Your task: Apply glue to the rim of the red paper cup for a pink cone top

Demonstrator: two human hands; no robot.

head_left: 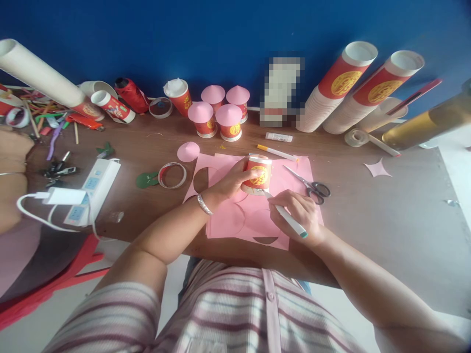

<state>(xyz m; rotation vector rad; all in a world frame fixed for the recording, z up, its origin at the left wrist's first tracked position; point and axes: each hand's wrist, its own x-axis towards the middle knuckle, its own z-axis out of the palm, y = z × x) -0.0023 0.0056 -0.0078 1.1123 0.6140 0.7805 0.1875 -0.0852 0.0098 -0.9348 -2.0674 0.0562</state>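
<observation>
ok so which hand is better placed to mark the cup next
Probably the right hand: it holds the pen, tip at the cup, while the left hand is busy gripping the cup.

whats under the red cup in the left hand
Under the red cup are pink paper sheets, some cut, lying on the brown table. The patch directly behind the cup and left hand is covered, and whether the cup touches the paper cannot be told.
</observation>
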